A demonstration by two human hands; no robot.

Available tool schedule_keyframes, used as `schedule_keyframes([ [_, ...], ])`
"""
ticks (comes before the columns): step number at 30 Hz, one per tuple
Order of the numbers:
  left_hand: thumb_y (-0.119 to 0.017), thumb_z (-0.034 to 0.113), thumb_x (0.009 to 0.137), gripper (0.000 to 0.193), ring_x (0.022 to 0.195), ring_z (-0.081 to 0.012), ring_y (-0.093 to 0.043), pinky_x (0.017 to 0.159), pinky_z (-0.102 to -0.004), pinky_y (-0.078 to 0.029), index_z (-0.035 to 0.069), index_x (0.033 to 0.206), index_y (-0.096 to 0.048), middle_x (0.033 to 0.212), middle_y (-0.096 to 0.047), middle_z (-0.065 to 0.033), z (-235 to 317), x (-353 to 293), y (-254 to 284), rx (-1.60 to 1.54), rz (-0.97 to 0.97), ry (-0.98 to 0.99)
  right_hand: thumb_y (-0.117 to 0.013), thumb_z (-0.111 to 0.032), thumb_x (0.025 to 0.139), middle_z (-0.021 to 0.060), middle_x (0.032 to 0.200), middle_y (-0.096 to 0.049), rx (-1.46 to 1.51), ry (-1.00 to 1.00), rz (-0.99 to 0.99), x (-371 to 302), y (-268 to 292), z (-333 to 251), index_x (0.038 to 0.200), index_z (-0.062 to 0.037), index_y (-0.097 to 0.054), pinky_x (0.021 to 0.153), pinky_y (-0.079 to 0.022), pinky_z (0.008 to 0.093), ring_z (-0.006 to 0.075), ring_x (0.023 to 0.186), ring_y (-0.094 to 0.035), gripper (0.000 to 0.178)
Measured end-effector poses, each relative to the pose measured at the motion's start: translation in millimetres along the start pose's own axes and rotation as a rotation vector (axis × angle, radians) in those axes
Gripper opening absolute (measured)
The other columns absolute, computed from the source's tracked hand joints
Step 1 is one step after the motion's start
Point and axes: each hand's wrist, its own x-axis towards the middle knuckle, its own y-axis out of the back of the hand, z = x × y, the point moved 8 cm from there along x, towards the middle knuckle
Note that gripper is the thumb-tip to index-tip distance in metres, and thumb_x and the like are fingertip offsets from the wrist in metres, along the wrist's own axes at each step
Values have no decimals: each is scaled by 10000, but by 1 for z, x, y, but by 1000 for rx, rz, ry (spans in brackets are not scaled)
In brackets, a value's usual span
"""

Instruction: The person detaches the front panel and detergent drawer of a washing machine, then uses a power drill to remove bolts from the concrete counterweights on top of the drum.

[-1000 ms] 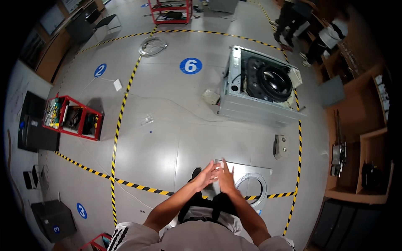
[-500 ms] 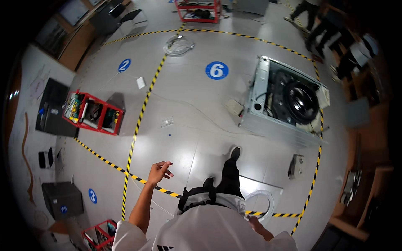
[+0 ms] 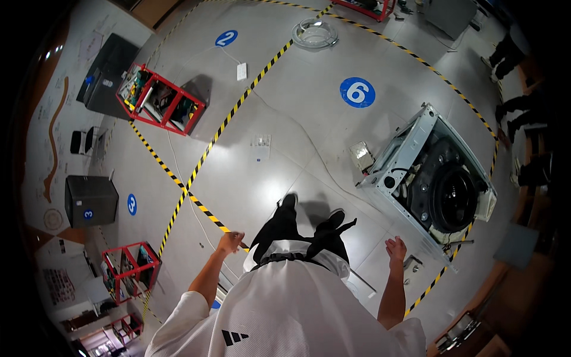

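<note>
A washing machine [image 3: 443,178] lies on the floor to my right, its side open and a black round tub [image 3: 455,198] showing inside. My right hand [image 3: 395,248] hangs in the air short of its near corner, fingers spread and nothing in them. On the other side, my left hand [image 3: 231,242] is held out over the striped floor tape, its fingers loosely bent and no object visible in it. Neither hand touches anything. A small metal part [image 3: 411,263] lies on the floor just beyond my right hand.
Red tool carts [image 3: 159,98] [image 3: 131,271] stand at the left. A coiled clear hose [image 3: 314,34] lies at the far side. A thin cable [image 3: 309,140] runs across the floor from a white power strip [image 3: 242,71] toward the washing machine. Several people [image 3: 523,113] stand at far right.
My view has turned and my feet have shifted. My right hand has come up from low beside the white ring, which no longer shows. My left hand stays raised at my side.
</note>
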Motion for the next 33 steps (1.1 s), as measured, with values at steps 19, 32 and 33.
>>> schedule_keyframes([
  [19, -423, 524, 898, 691, 607, -193, -648, 603, -279, -526, -31, 542, -629, 651, -656, -170, 261, 291, 171, -3, -202, -436, -526, -338, 865, 15, 774, -614, -434, -51, 9, -84, -199, 24, 976, -71, -644, 551, -449, 243, 102, 638, -546, 312],
  [32, -429, 554, 868, 641, 581, -154, -623, 645, -271, -503, 33, 603, -692, 568, -640, -67, 641, 269, 63, 709, -372, -814, -505, -269, 884, 86, 900, -635, 55, -610, 80, -109, -306, 78, 1061, -103, -570, 665, -509, 383, 219, 740, -655, 252],
  [33, -417, 569, 863, 644, 616, -167, -631, 673, -279, -501, 46, 615, -699, 584, -646, -65, 659, 267, 53, 806, -389, -840, -510, -272, 881, 88, 904, -637, 65, -627, 59, -97, -318, 76, 1054, -109, -566, 668, -506, 392, 231, 764, -658, 244],
])
